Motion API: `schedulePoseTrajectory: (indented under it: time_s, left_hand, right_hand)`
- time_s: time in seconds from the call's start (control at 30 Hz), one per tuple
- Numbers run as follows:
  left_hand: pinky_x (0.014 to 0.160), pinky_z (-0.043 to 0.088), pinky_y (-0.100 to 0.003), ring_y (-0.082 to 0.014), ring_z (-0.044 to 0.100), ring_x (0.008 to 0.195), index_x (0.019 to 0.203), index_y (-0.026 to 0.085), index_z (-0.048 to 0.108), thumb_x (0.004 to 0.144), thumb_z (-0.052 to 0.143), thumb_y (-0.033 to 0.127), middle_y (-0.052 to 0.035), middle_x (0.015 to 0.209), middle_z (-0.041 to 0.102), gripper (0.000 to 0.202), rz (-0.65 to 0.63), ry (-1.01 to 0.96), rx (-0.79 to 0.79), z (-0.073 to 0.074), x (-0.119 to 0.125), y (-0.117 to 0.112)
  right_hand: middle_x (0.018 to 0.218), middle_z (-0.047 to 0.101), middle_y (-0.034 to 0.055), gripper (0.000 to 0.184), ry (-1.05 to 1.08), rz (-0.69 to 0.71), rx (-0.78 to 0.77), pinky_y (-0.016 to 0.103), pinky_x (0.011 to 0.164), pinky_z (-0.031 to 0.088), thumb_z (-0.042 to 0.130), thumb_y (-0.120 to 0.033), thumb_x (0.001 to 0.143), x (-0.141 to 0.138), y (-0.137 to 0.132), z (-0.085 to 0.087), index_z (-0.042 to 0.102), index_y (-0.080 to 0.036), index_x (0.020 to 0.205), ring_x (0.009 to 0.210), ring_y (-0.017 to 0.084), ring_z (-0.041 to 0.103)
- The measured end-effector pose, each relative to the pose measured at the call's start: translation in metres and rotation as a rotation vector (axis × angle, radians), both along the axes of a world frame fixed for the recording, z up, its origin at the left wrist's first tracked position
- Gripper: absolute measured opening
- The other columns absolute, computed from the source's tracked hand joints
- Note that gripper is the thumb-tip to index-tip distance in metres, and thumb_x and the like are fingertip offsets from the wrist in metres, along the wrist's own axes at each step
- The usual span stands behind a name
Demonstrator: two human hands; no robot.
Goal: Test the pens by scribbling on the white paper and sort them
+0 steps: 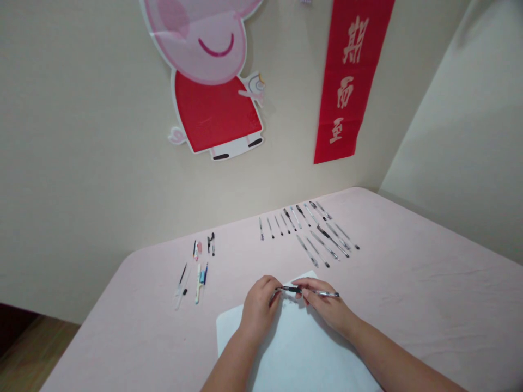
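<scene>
pen: held just above the sheet, long axis running 9 to 3 o'clock; black grip toward 9, clear barrel sticking out toward 3.
left hand: fingers closed narrow on the pen's 9 o'clock end; what exactly they pinch there is too small to tell.
right hand: fingers closed on the pen near its black grip.
nearer hand: both touch the pen; the right covers more of its length.
sheet: white, flat on the pink desk, under both hands.
pen row: 12 to 1 o'clock of the hands, well apart, side by side.
small group: more pens, at 10 o'clock.
containers: none in view; pens lie loose.
</scene>
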State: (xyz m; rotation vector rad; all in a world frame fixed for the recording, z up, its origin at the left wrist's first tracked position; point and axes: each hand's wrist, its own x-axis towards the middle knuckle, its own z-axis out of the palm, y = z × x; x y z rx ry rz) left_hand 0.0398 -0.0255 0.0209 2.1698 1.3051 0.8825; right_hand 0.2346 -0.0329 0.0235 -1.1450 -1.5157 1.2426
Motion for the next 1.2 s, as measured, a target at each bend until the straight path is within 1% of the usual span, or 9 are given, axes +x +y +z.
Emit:
schedulePoseTrajectory:
  time_s: [0.07, 0.2, 0.33, 0.5, 0.67, 0.9, 1.07, 1.2]
  left_hand:
    - [0.077, 0.045, -0.029, -0.0184, 0.058, 0.087, 0.09, 0.02, 0.062, 0.08, 0.051, 0.007, -0.0049, 0.092, 0.063, 0.02, -0.014, -0.004, 0.014, -0.001, 0.0, 0.0]
    - [0.077, 0.046, -0.029, -0.0184, 0.058, 0.086, 0.089, 0.02, 0.063, 0.08, 0.052, 0.006, -0.0051, 0.091, 0.064, 0.019, -0.026, -0.013, 0.046, -0.003, -0.001, 0.001]
    - [0.076, 0.046, -0.029, -0.0184, 0.059, 0.084, 0.088, 0.018, 0.063, 0.082, 0.054, 0.01, -0.0055, 0.088, 0.065, 0.014, -0.033, -0.012, 0.077, -0.005, -0.002, 0.002]
    - [0.068, 0.045, -0.028, -0.0179, 0.058, 0.077, 0.087, 0.017, 0.065, 0.085, 0.054, 0.013, -0.0056, 0.081, 0.065, 0.012, -0.045, 0.023, 0.157, -0.008, -0.004, 0.003]
    - [0.065, 0.045, -0.027, -0.0175, 0.058, 0.073, 0.086, 0.017, 0.066, 0.087, 0.051, 0.015, -0.0056, 0.077, 0.065, 0.015, -0.064, 0.038, 0.213, -0.011, -0.005, 0.004]
    - [0.065, 0.045, -0.027, -0.0177, 0.058, 0.073, 0.088, 0.017, 0.066, 0.089, 0.05, 0.017, -0.0064, 0.078, 0.066, 0.016, -0.091, 0.05, 0.235, -0.012, -0.005, 0.005]
    - [0.066, 0.046, -0.028, -0.0176, 0.059, 0.074, 0.091, 0.016, 0.066, 0.09, 0.048, 0.018, -0.0078, 0.081, 0.066, 0.018, -0.105, 0.044, 0.215, -0.01, -0.005, 0.004]
    - [0.067, 0.047, -0.027, -0.0173, 0.059, 0.075, 0.093, 0.017, 0.067, 0.092, 0.046, 0.021, -0.0082, 0.081, 0.066, 0.022, -0.119, 0.028, 0.187, -0.008, -0.005, 0.004]
  right_hand:
    - [0.072, 0.067, 0.0037, 0.025, 0.034, -0.012, -0.034, 0.028, 0.06, 0.046, 0.055, -0.035, 0.08, -0.002, -0.001, 0.001, 0.063, -0.017, 0.096, 0.061, 0.015, 0.058]
    - [0.07, 0.067, 0.0037, 0.016, 0.02, -0.037, -0.05, 0.026, 0.056, 0.043, 0.058, -0.033, 0.077, -0.005, -0.001, 0.002, 0.06, -0.018, 0.08, 0.057, 0.014, 0.055]
    - [0.068, 0.065, 0.004, 0.022, 0.004, -0.063, -0.039, 0.027, 0.057, 0.043, 0.062, -0.038, 0.074, -0.004, 0.001, 0.0, 0.066, -0.016, 0.073, 0.058, 0.015, 0.055]
    - [0.063, 0.063, 0.003, 0.026, 0.025, -0.107, -0.077, 0.027, 0.055, 0.043, 0.065, -0.041, 0.07, -0.005, 0.002, 0.001, 0.069, -0.016, 0.068, 0.056, 0.014, 0.053]
    - [0.063, 0.063, 0.0038, 0.023, 0.023, -0.111, -0.091, 0.026, 0.053, 0.042, 0.064, -0.038, 0.07, -0.004, 0.002, 0.003, 0.069, -0.015, 0.066, 0.054, 0.013, 0.051]
    - [0.063, 0.064, 0.0033, 0.022, 0.004, -0.088, -0.079, 0.025, 0.053, 0.041, 0.062, -0.036, 0.073, -0.001, 0.003, -0.002, 0.069, -0.015, 0.068, 0.054, 0.013, 0.051]
    - [0.065, 0.066, 0.0037, 0.023, 0.032, -0.086, -0.088, 0.025, 0.053, 0.042, 0.063, -0.037, 0.072, -0.001, 0.004, -0.003, 0.069, -0.015, 0.071, 0.054, 0.013, 0.052]
    - [0.066, 0.067, 0.0038, 0.023, 0.051, -0.079, -0.086, 0.024, 0.05, 0.04, 0.063, -0.037, 0.074, 0.0, 0.004, -0.005, 0.069, -0.015, 0.074, 0.053, 0.012, 0.051]
